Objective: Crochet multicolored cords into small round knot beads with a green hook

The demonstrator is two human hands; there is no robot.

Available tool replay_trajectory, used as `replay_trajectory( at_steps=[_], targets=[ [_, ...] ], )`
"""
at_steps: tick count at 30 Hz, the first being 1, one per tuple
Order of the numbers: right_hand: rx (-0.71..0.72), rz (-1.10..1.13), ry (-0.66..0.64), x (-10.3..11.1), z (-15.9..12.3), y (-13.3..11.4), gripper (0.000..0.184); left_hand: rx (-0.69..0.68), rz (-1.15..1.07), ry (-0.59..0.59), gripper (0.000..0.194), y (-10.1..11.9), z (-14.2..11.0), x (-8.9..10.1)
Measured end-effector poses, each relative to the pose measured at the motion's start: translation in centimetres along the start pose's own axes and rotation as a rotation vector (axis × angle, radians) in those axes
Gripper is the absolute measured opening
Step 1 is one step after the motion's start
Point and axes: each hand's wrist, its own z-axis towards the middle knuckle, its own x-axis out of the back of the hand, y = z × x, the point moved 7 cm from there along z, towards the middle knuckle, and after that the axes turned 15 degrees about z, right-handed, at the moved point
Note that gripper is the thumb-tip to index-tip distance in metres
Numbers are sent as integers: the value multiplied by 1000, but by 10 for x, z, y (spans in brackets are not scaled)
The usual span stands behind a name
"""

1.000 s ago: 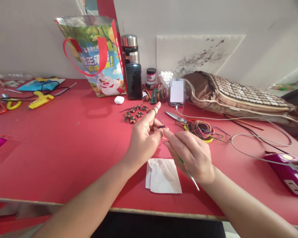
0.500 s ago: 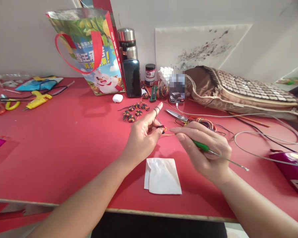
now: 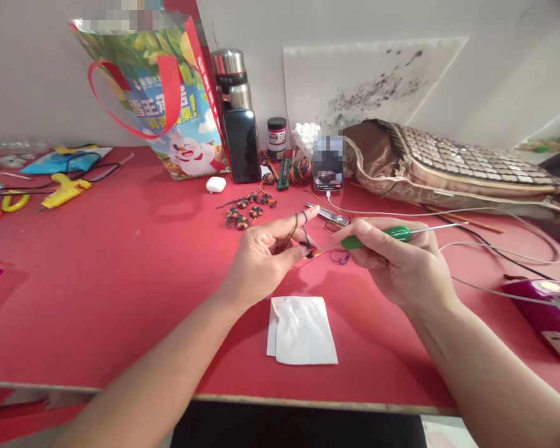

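Note:
My left hand (image 3: 261,264) pinches a small dark multicoloured crochet piece (image 3: 310,251) between thumb and fingers. Dark yarn (image 3: 304,231) loops round its raised index finger and runs down to the piece. To the right, my right hand (image 3: 406,270) is closed round a crochet hook (image 3: 399,234) with a green handle; its bare metal shaft points right, away from the work. A thin strand stretches from the piece to the right fingertips. Below the hands lies a folded white tissue (image 3: 303,330). Finished-looking yarn rounds (image 3: 241,222) rest behind my left hand.
Scissors (image 3: 331,215) lie just behind the hands. Further back stand a black phone (image 3: 241,146), a lit phone (image 3: 328,171), a jar (image 3: 276,138) and a shopping bag (image 3: 191,140). A yellow glue gun (image 3: 65,191) is at left, a purple power strip (image 3: 541,314) at right.
My right hand has turned, so the hook's shaft tilts upward to the right instead of downward. The left index finger has shifted slightly right. The camera view has moved a little.

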Motion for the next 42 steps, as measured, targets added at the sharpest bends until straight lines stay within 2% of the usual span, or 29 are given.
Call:
replay_trajectory(
  at_steps=[4,6,10,13,16,18,21,27,35,42],
  targets=[
    [-65,95,-30,-6,4,5,37,46,-143,-9,43,-2,1,-1],
    [-77,105,-71,-12,3,5,37,57,-178,-21,38,-2,1,-2],
    [-45,126,-160,-23,-5,2,31,55,-219,-16,7,-3,1,-3],
    [-11,175,-175,-27,-10,2,22,62,-285,11,12,-4,-1,-5],
    [26,221,-126,-28,-12,6,22,94,-356,50,42,-6,-4,-6],
    [53,237,-84,-27,-12,9,22,113,-381,80,50,-7,-5,-6],
    [71,248,-60,-29,-12,15,20,115,-379,119,48,-8,-5,-4],
    [48,245,-115,-31,-11,18,18,103,-415,127,47,-7,-4,1],
    [50,195,-172,-30,-12,19,18,67,-345,171,49,-6,-1,8],
    [56,181,-178,-25,-11,24,18,56,-346,159,48,-6,0,8]
  ],
)
